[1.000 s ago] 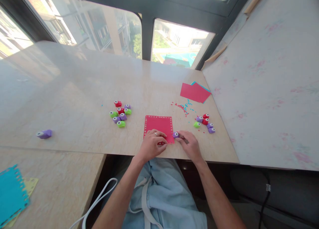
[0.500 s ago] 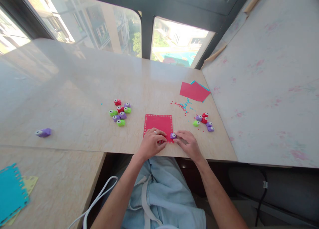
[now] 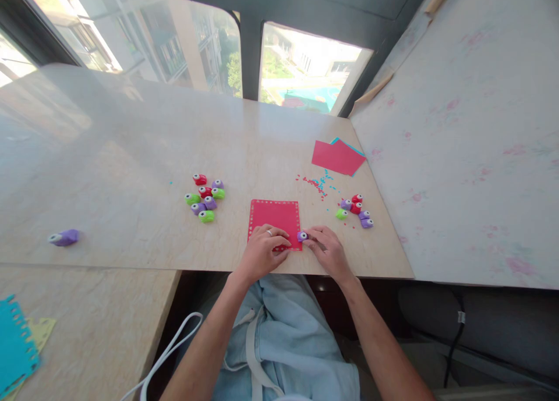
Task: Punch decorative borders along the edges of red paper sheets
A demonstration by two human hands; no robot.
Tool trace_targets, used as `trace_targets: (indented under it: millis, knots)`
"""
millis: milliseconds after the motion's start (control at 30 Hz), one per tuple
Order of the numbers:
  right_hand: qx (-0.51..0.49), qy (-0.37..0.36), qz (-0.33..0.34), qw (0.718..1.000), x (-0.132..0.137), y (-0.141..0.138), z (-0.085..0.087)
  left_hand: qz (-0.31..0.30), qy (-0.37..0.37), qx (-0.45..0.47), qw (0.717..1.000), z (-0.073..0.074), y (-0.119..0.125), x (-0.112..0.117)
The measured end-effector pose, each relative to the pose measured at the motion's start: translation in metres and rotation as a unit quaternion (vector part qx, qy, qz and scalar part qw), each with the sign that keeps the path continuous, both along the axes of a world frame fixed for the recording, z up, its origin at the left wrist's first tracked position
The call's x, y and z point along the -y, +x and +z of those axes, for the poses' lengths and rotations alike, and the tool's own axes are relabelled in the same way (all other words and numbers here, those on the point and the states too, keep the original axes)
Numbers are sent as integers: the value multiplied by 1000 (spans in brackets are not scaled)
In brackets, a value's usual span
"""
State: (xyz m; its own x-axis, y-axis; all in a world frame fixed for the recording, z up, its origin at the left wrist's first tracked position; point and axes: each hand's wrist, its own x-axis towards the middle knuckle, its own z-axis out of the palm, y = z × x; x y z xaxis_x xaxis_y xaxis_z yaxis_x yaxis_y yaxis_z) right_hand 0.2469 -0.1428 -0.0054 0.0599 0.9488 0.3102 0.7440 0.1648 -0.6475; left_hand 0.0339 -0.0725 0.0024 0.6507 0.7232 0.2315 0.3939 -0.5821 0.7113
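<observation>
Left hand [image 3: 264, 251] is being rested over the lower part of a red sheet [image 3: 273, 213], fingers bent; whether paper is being pinched cannot be told. Right hand [image 3: 328, 251] is being closed by thumb and fingertips around a small purple punch [image 3: 303, 236], which is being held at the sheet's right edge, low down. The sheet is being kept flat on the tabletop [image 3: 131, 156], near its front edge. Progress: small holes are being shown along the top, left and right edges, and in the visible bit of the bottom; the border is being judged nearly complete, with perhaps a short stretch by the punch being left. Part of the bottom row is being hidden by the left hand, so gaps there cannot be ruled out. Off to the left, a white cord [image 3: 162, 359] is being looped beside the lap, and a notched blue sheet [image 3: 15, 343] is being overlapped with a yellow sheet [image 3: 43, 331]. Farther out, a lone purple punch [image 3: 65, 237], a left cluster of punches [image 3: 205, 191] and a right cluster of punches [image 3: 356, 208] are being kept apart from the sheet, obstructing nothing. Beyond, red and blue paper bits [image 3: 321, 185] are being left scattered before stacked cards [image 3: 334, 155]; the window [image 3: 305, 69] is being brightly lit.
</observation>
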Motion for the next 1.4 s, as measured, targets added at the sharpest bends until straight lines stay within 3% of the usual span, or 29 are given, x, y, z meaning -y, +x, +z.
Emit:
trace_targets:
  millis: [267,567,1033,1400]
  knots:
    - [-5,5,-16,1000,2,-2,0,-1,9,-9,1000,1,0,1]
    - [-22,-5,-27,999,1,-3,1,8,66,-42,997,1,4,8]
    - [-44,8,-34,998,-1,-3,-2,142,193,-68,968,-3,7,19]
    - [-35,15,-27,999,-1,-2,-4,48,234,-121,963,-9,11,31]
